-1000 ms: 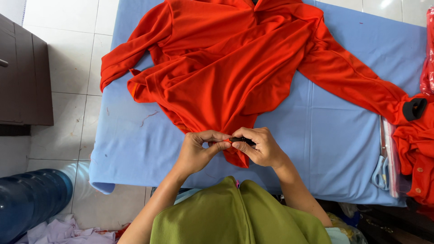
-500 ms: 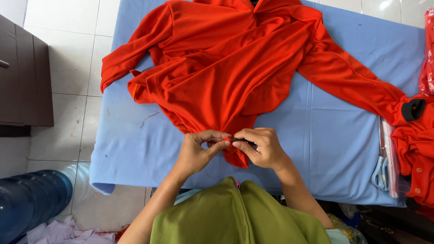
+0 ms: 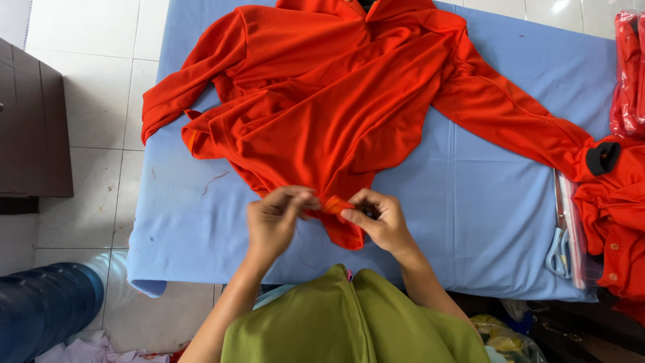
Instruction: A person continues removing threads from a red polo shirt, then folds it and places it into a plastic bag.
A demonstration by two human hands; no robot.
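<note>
An orange-red long-sleeved jacket (image 3: 336,101) lies spread and crumpled on a light blue table cover (image 3: 484,202), its sleeves reaching left and right. My left hand (image 3: 275,218) and my right hand (image 3: 376,218) both pinch the jacket's bottom hem at the near middle, fingertips almost touching. A small fold of the hem hangs below my right hand. The right sleeve ends in a black cuff (image 3: 603,158) at the table's right side.
More orange garments (image 3: 615,222) are piled at the right edge, some in clear plastic bags (image 3: 628,74). A dark cabinet (image 3: 33,128) stands at the left on the white tiled floor. A blue water jug (image 3: 40,306) lies at the lower left.
My hands stay at the hem; the fingers have shifted slightly and a bit of orange fabric shows between them.
</note>
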